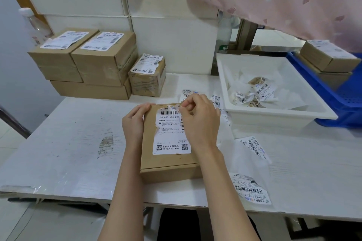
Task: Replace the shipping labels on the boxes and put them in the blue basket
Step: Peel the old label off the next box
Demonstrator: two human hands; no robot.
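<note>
Cardboard box (168, 164) lies on the counter (74, 143) before the person, its old shipping label (170, 133) torn along the top. The left hand (134, 121) grips the box's left edge; the right hand (197, 117) pinches the label's lifted top corner — peeling is the step in hand. Next, likely a slow pull toward the body, then a fresh label (249, 188) — the blue basket (333, 100) waits at right.

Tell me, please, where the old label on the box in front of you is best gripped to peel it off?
Pinch the old label at its torn, lifted top edge, coming from the far side, as the right hand does now. That edge is already ragged and loose, while the bottom lies flat and stuck. The left hand holds the box by its left side, which should steady a pull toward you.
</note>
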